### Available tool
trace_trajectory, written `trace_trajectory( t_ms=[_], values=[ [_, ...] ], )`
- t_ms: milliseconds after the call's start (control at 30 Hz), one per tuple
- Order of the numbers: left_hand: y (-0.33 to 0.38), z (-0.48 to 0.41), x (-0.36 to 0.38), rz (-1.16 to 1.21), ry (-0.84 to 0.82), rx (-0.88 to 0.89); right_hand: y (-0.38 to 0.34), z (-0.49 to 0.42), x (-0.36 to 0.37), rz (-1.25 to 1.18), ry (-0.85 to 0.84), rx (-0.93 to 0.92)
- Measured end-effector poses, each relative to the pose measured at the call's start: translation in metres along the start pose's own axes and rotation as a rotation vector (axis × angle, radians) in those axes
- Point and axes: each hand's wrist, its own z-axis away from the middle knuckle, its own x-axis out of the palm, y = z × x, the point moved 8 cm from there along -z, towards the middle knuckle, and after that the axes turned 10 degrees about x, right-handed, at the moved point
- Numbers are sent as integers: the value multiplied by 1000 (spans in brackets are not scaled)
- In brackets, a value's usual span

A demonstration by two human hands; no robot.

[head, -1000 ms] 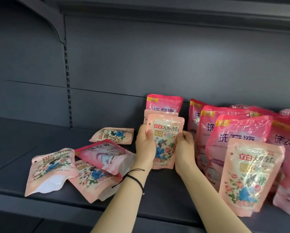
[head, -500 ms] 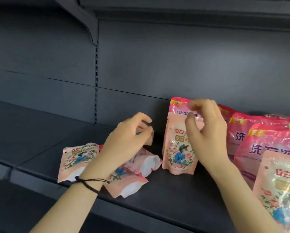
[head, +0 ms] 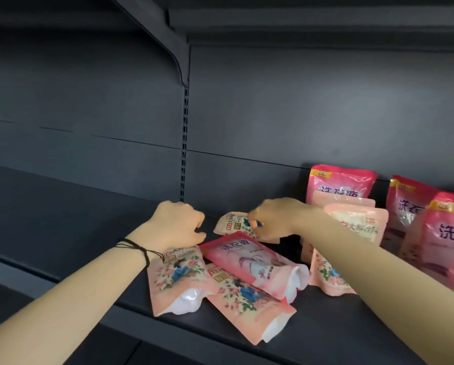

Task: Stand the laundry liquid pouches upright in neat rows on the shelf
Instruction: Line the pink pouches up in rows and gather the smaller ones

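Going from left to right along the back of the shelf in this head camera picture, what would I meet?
The left hand → small floral pouch lying flat → right hand pinching it → upright pale floral pouch → upright pink pouch at the right edge.

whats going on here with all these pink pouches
A person is tidying laundry liquid pouches on a dark metal shelf. The right hand pinches a small pale pink floral pouch lying flat near the back. The left hand hovers beside it, fingers loosely curled, holding nothing. A heap of three fallen pouches lies in front, and upright deep pink pouches stand to the right.
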Motion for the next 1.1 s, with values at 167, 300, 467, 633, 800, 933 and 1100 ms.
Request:
trace_trajectory(
  t_ms=[167, 300, 467, 633, 800, 933, 1100],
  values=[
    [-23, -14, 24, 76, -51, 58, 14, -42, 39, -225, -115, 259],
    [-28, -24, 47, 272, -80, 54, 12, -57, 76, -702, -301, 479],
    [-31, -27, 72, 529, -115, -3, 15, -60, 72, -838, -211, 557],
    [-41, -27, 72, 1108, 32, -133, 24, -43, 27, -927, 145, 523],
    [-27, -19, 59, 1731, 162, -261, 45, -14, -10, -1214, 444, 550],
    [10, -22, 29, 1916, 145, -46, 47, -1, -28, -1502, 594, 542],
    [11, -25, 7, 1938, 399, -156, 42, 13, -30, -1611, 745, 497]
  ],
)
